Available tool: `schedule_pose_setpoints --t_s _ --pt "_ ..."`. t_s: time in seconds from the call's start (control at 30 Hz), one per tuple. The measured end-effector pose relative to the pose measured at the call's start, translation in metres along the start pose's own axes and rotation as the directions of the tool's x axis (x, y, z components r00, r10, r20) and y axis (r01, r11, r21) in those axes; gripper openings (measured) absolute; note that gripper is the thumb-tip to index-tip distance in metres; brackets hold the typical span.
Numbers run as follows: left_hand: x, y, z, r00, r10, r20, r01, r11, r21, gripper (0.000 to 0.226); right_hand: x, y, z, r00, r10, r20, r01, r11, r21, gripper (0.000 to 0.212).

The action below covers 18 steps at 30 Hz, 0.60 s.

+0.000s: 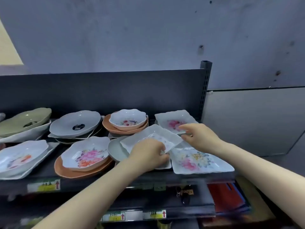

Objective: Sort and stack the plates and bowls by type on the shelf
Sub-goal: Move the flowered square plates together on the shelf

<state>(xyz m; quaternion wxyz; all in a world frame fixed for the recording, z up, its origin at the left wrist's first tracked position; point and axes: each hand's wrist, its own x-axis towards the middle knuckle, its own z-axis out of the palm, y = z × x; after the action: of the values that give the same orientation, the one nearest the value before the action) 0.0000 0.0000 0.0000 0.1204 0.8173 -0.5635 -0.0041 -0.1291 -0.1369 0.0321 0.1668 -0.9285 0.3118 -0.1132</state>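
Dishes fill the shelf point(44, 164) two rows deep, from back panel point(99, 91) to front edge. One bare strip lies at the front, between the left plate stack point(21, 156) and the orange plate point(66, 171). A tilted tray point(151, 138), gripped by the left hand point(148, 154) with the right hand point(198, 138) at its far corner, blocks the front middle. The post point(205, 86) closes the back right corner. Room is open above the dishes and past the right edge.

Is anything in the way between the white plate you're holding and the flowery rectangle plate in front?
No dish stands between. The white plate, held by the left hand and right hand, sits beside the flowery rectangle plate; only the right wrist crosses above it.
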Motion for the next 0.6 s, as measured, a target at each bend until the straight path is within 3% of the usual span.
schedule_pose_setpoints --t_s 0.07,0.13,0.27,0.37,0.47,0.6 --pt "0.0 0.006 -0.003 0.999 0.035 -0.038 -0.031 0.994 0.1 0.032 0.004 0.0 0.006 0.999 0.037 0.005 -0.037 0.998 0.05 0.021" --pt "0.001 0.016 -0.006 0.999 0.045 -0.024 -0.04 0.988 0.152 0.027 0.006 -0.001 0.013 0.997 0.079 0.013 -0.08 0.994 0.071 0.018" --pt "0.004 0.017 -0.017 0.996 0.084 0.021 -0.086 0.964 0.253 0.023 0.01 -0.014 0.015 0.973 0.223 0.059 -0.23 0.922 0.311 0.032" --pt "-0.003 0.014 -0.031 0.968 0.226 -0.106 -0.172 0.911 0.375 0.005 0.011 -0.02 0.011 0.945 0.308 0.109 -0.321 0.81 0.492 0.039" --pt "-0.007 0.005 -0.038 0.925 0.282 -0.254 -0.172 0.909 0.381 0.03 0.005 -0.021 0.002 0.915 0.399 0.061 -0.356 0.728 0.586 0.036" --pt "-0.017 -0.013 -0.042 0.872 0.366 -0.325 -0.282 0.919 0.276 0.015 -0.016 -0.012 -0.014 0.874 0.481 -0.07 -0.322 0.681 0.658 0.035"
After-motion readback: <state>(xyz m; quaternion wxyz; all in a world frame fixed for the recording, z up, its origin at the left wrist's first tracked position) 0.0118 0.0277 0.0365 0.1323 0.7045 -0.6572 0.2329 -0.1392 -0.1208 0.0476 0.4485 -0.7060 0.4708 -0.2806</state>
